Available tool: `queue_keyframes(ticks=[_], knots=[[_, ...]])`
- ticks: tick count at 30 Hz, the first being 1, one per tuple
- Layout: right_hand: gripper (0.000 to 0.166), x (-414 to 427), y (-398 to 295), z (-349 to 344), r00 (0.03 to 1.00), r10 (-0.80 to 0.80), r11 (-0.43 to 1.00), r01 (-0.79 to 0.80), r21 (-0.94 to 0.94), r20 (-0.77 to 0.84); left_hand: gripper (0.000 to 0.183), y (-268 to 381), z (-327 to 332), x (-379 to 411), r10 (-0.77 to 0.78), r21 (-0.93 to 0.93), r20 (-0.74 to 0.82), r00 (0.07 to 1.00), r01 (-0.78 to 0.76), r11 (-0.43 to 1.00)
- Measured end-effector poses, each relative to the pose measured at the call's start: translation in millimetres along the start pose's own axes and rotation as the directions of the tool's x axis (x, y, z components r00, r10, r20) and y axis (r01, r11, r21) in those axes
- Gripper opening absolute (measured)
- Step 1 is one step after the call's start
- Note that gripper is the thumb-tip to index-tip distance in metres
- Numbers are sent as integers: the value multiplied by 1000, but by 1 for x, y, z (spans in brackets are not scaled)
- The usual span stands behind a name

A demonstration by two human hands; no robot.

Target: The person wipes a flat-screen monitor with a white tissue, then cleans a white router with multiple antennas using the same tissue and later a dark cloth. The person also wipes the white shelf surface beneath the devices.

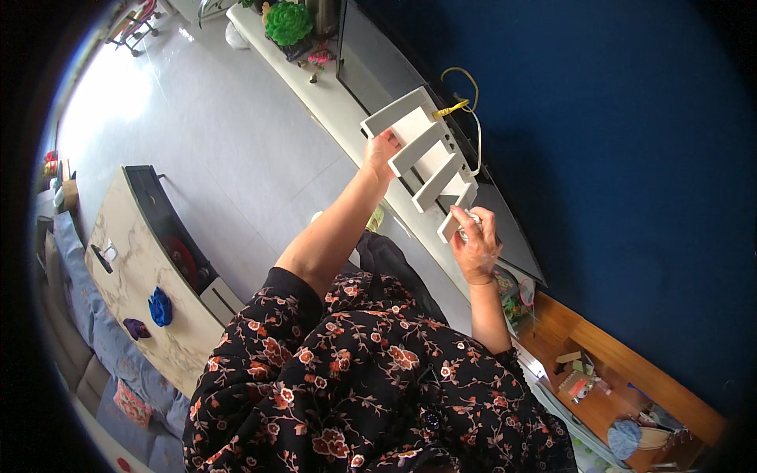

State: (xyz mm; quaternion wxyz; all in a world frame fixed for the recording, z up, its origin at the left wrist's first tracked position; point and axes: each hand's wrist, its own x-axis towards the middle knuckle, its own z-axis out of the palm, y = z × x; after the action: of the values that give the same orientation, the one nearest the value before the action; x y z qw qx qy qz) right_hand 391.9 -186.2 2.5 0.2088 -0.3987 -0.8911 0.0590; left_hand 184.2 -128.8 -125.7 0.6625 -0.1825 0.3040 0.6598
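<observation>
A white Wi-Fi router point(412, 128) with several flat antennas is held up in front of the television point(378, 56). My left hand point(379, 155) grips the router's near edge between two antennas, its fingertips partly hidden behind the body. Against the antenna at the other end point(447, 228), my right hand point(478, 242) bends its fingers around a crumpled white thing point(467, 220), perhaps a cloth or tissue, mostly covered by the fingers. A yellow network plug point(449, 110) and a white cable point(478, 142) run into the router's back edge.
Below the television runs a long white cabinet point(295, 83) bearing a green ornament point(288, 23). A blue wall point(621, 177) rises behind it. On the right, a wooden desk point(627, 408) carries assorted items. To the left stand a marble-patterned table point(127, 213) and a sofa point(89, 307).
</observation>
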Motion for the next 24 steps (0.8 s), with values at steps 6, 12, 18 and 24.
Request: queue_keyframes(ticks=[6, 12, 18, 24], knots=[[55, 3, 2, 1, 998, -44, 999, 44, 9, 41, 62, -8, -18, 26, 47, 6, 87, 995, -47, 999], [56, 1, 7, 3, 996, -48, 999, 48, -2, 75, 58, -14, -24, 33, 18, 39, 70, 997, -21, 999], [56, -3, 13, 9, 989, -88, 996, 88, 11, 118, 60, -19, -31, 35, 37, 38, 63, 997, -40, 999], [48, 0, 18, 11, 977, -102, 995, 102, 10, 186, 59, -14, -20, 11, -35, -23, 82, 996, 37, 999]])
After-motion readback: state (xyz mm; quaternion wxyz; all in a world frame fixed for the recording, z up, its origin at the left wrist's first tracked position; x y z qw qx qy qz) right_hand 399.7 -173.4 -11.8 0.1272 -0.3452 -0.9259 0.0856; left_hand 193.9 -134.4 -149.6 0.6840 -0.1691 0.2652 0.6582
